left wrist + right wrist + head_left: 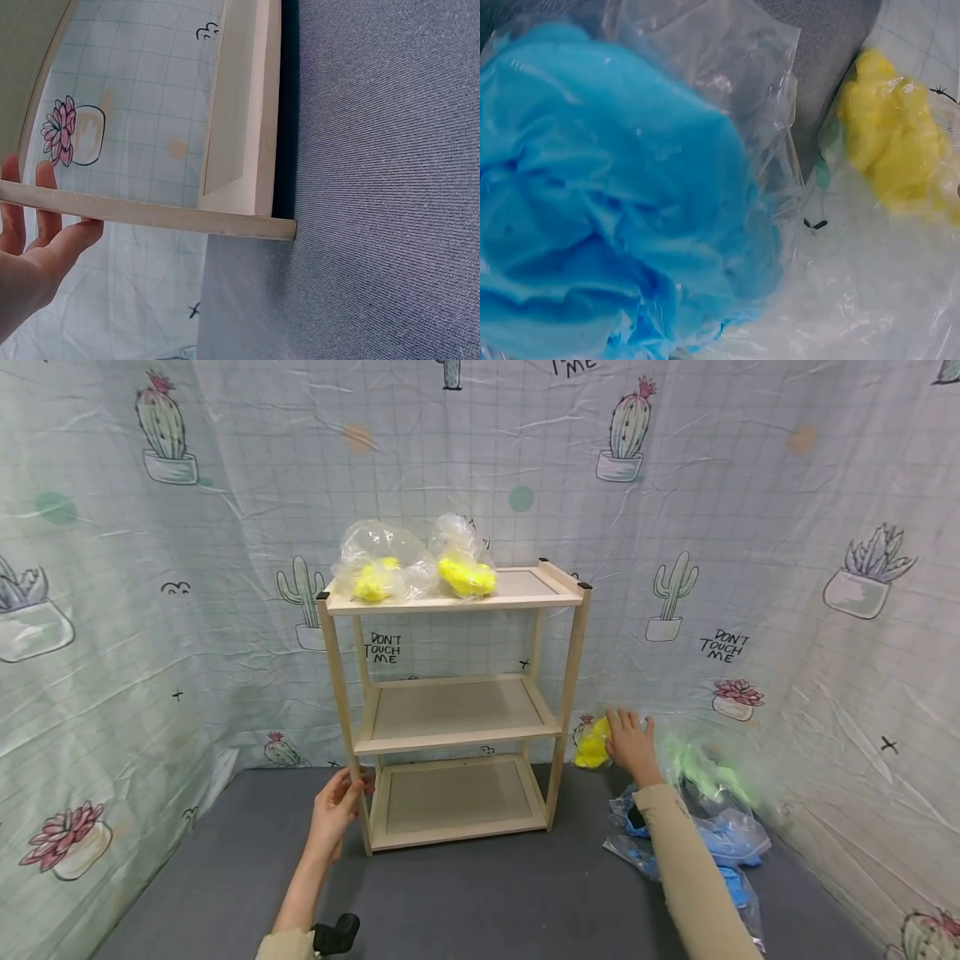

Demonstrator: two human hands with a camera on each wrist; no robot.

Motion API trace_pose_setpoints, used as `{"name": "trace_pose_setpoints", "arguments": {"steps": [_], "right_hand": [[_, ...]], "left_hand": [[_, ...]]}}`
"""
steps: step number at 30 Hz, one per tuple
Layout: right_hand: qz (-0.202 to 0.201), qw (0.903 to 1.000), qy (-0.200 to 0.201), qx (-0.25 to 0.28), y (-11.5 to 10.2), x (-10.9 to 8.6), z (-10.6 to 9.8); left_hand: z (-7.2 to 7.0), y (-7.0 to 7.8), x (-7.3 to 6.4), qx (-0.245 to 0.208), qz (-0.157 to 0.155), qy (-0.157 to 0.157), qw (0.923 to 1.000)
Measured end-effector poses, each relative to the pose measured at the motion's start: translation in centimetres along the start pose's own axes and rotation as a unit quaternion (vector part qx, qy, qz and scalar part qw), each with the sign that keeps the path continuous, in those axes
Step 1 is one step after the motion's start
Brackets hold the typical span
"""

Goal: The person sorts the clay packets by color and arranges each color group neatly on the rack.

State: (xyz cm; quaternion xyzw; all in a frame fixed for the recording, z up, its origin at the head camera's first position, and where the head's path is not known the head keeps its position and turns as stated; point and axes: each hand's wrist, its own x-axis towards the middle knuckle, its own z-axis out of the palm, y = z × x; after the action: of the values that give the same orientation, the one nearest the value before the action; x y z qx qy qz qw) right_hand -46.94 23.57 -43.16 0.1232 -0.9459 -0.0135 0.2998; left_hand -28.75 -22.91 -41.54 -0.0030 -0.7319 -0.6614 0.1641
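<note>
A light wooden three-tier shelf (457, 743) stands on the dark grey surface. My left hand (334, 806) holds its front left post (150, 212) low down, thumb on one side and fingers on the other. To the right of the shelf, my right hand (632, 745) is at a clear plastic bag with yellow contents (592, 745) by the back wall. Its fingers bend over the bag's edge; whether they pinch the plastic is hidden. In the right wrist view the yellow bag (892, 135) lies beyond a large blue bag (622, 195), and the hand is almost wholly out of frame.
Two clear bags with yellow contents (467, 577) sit on the top tier. Bags with blue contents (731, 839) and green contents (693, 768) lie at the right, around and behind the right forearm. A cactus-print sheet (450, 460) hangs around the back and sides.
</note>
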Motion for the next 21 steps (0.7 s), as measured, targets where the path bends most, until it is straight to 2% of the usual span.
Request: {"name": "trace_pose_setpoints", "arguments": {"steps": [5, 9, 12, 15, 21], "right_hand": [[-0.025, 0.9984, 0.03, -0.041, 0.0, -0.2, -0.2], [-0.022, 0.9963, 0.04, -0.073, 0.1, -0.4, -0.7], [0.004, 0.9968, 0.011, -0.079, 0.4, -0.4, -1.1], [0.035, 0.9969, -0.04, -0.058, 0.7, -0.2, -1.7], [0.088, 0.9847, -0.149, -0.024, 1.3, 0.4, -3.3]], "left_hand": [[0.0, -0.1, 0.0, 0.001, 0.005, 0.004, 1.0], [0.0, -0.1, 0.0, -0.001, 0.008, 0.0, 1.0], [0.0, -0.2, 0.0, 0.0, 0.005, -0.002, 1.0], [-0.1, -0.2, 0.1, 0.001, 0.001, 0.0, 1.0], [-0.1, -0.3, 0.1, 0.001, -0.001, 0.0, 1.0]]}}
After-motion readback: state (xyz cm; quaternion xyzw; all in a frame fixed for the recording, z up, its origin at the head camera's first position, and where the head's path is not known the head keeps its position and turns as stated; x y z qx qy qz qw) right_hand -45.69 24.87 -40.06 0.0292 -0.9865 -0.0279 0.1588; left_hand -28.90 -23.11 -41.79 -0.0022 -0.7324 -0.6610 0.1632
